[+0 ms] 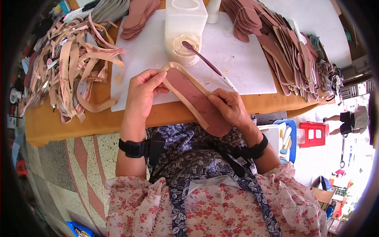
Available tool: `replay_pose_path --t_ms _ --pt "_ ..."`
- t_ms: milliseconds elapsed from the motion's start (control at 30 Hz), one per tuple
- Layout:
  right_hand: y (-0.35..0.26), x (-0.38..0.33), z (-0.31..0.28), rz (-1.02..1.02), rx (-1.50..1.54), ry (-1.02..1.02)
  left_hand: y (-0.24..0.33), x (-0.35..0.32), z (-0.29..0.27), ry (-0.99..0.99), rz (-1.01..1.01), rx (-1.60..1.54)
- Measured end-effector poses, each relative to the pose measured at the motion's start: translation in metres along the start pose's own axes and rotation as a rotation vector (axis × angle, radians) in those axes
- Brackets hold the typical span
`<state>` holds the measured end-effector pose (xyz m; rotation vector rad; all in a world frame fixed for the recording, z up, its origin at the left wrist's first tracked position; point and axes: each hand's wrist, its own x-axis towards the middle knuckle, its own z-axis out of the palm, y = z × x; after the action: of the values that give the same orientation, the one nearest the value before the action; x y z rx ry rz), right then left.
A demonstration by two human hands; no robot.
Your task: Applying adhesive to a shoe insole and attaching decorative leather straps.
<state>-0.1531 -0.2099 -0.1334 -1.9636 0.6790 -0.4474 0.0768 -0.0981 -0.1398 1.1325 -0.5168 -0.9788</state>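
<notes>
I hold a reddish-brown shoe insole [193, 100] over the table's front edge, tilted from upper left to lower right. A beige strip [185, 73] runs around its rim. My left hand [144, 93] pinches the strip at the insole's upper end. My right hand [231, 106] presses the strip against the insole's right edge, near the middle. Just behind the insole stands a white plastic glue container [185, 27] with a brush [205, 61] resting across its opening.
A white board [244, 67] covers the orange table [59, 122]. A tangle of beige strips [75, 67] lies at the left. Stacks of brown insoles [284, 47] fill the right and another stack [136, 17] lies at the back. A red stool [314, 134] stands on the floor at right.
</notes>
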Motion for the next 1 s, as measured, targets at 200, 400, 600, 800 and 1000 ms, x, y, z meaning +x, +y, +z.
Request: replay_pose_path --t_ms 200,400,600,800,1000 --pt "-0.001 -0.001 0.001 0.008 -0.005 0.002 -0.007 0.001 0.001 0.016 0.078 0.140" --pt "0.002 -0.001 0.001 0.011 -0.011 0.006 -0.002 -0.001 0.007 0.036 0.077 0.084" --pt "0.001 -0.001 0.001 -0.038 -0.010 0.011 -0.005 0.000 0.004 0.040 0.095 0.064" --pt "0.001 -0.002 0.001 -0.031 -0.022 0.005 -0.009 0.001 0.002 0.039 0.132 0.117" --pt "0.004 -0.002 0.003 -0.070 -0.019 0.012 0.004 -0.003 0.016 0.061 0.102 0.114"
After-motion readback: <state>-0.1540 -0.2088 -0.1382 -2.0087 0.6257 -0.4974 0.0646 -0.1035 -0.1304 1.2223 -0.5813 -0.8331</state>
